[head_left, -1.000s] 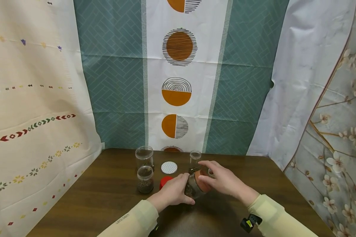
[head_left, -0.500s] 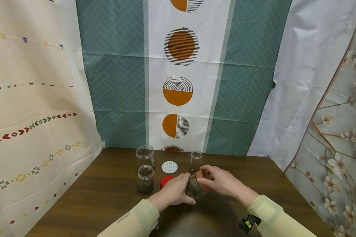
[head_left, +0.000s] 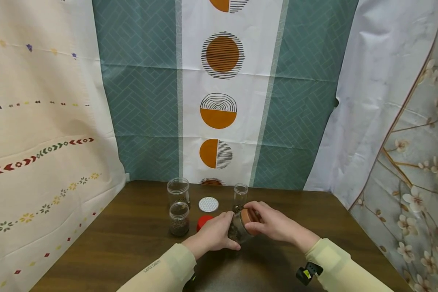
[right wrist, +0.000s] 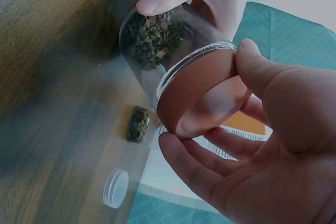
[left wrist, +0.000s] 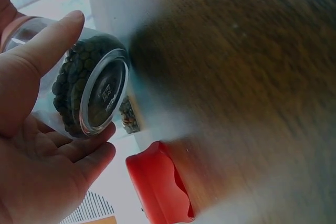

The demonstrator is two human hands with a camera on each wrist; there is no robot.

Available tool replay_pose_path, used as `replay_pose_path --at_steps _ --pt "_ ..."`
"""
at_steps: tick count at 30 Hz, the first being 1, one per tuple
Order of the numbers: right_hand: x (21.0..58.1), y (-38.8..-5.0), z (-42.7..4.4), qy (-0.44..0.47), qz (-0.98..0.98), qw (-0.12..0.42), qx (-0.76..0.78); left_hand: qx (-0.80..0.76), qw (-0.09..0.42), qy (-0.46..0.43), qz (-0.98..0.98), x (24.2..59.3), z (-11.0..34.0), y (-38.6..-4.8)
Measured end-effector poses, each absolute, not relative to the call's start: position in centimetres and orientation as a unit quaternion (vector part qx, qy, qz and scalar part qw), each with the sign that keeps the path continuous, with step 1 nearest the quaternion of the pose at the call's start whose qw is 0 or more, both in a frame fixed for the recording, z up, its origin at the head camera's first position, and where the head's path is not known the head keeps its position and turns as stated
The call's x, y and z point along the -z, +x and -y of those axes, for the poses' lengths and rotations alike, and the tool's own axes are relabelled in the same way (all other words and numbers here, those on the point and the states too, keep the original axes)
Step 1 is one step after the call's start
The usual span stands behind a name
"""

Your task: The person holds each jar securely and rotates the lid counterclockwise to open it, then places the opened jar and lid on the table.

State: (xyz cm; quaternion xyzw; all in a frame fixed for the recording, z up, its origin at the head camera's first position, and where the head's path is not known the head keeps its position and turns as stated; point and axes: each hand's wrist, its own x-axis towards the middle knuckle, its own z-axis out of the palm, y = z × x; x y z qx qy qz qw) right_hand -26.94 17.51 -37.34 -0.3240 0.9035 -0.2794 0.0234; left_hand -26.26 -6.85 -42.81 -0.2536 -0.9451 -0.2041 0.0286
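Observation:
My left hand [head_left: 214, 235] grips the body of a clear jar [left wrist: 60, 85], which lies tilted above the table with its base toward the left. Dark dried pieces [right wrist: 157, 38] fill part of it. On its mouth sits an orange-brown lid [right wrist: 197, 90]. My right hand [head_left: 275, 223] holds that lid by its rim, thumb on one side and fingers on the other. Just left of the left hand is a red lid [head_left: 203, 222], partly hidden by it; the left wrist view shows its wavy edge. Behind the held jar stands a narrow clear jar [head_left: 240, 194] with dark contents at its bottom.
Two uncapped clear jars stand at the left: a front one [head_left: 179, 225] with dark grains and a wider back one [head_left: 178, 192]. A white patterned disc [head_left: 208, 204] lies on the brown table [head_left: 131, 231]. A clear cap [right wrist: 115, 188] shows in the right wrist view. Cloth hangs behind.
My right hand's raised fingers have come down and closed round the orange-brown lid. The left hand keeps its grip on the jar, nearly in the same place.

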Motion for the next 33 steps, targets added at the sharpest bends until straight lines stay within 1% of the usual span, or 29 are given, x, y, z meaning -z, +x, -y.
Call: replay_pose_path --at_steps 11,33 --pt "37.2 -26.85 -17.96 -0.355 -0.885 0.041 0.298 0.2 0.032 -0.255 0.945 43.02 6.9 -26.35" --pt "37.78 -26.96 -18.32 -0.404 -0.86 0.022 0.311 0.199 0.026 -0.251 0.947 43.12 6.97 -26.49"
